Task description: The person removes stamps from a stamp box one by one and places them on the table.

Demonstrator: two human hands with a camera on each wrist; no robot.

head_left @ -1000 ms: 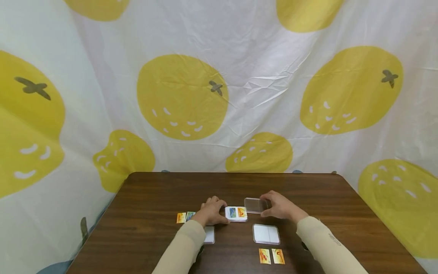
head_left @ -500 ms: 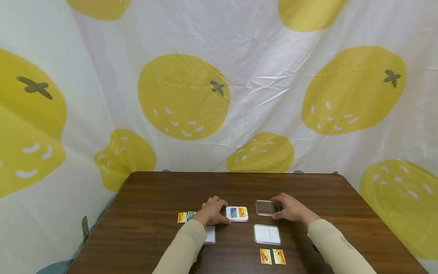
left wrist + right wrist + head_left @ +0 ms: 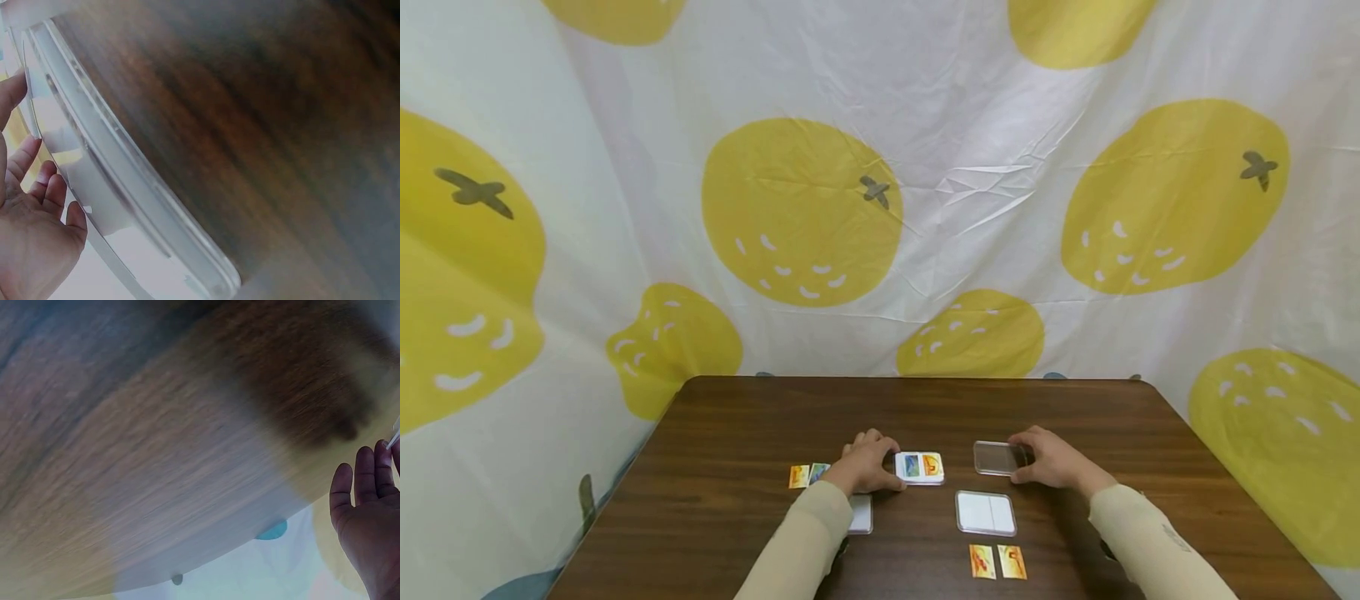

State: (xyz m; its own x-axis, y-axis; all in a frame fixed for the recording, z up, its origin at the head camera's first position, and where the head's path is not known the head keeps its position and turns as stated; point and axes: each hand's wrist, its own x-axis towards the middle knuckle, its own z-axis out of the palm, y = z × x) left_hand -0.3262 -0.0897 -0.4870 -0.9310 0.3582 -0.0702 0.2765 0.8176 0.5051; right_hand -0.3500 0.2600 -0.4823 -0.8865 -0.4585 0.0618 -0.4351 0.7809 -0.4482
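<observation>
My right hand pinches a clear plastic lid by its right end, thumb at the near edge and fingers at the far edge. A white card case, with a blue and an orange picture on top, lies left of the lid. My left hand holds this case at its left end between thumb and fingers. In the left wrist view, the left hand appears beyond the pale edge of a clear-walled case. A sliver of the lid shows at the right hand's fingertips in the right wrist view.
A clear case with white inside lies nearer on the brown table, with two orange cards before it. Another white case is partly hidden by the left arm. Two small cards lie left of that hand.
My right hand has moved right with the clear lid, away from the white card case. The left hand has stayed at the case.
</observation>
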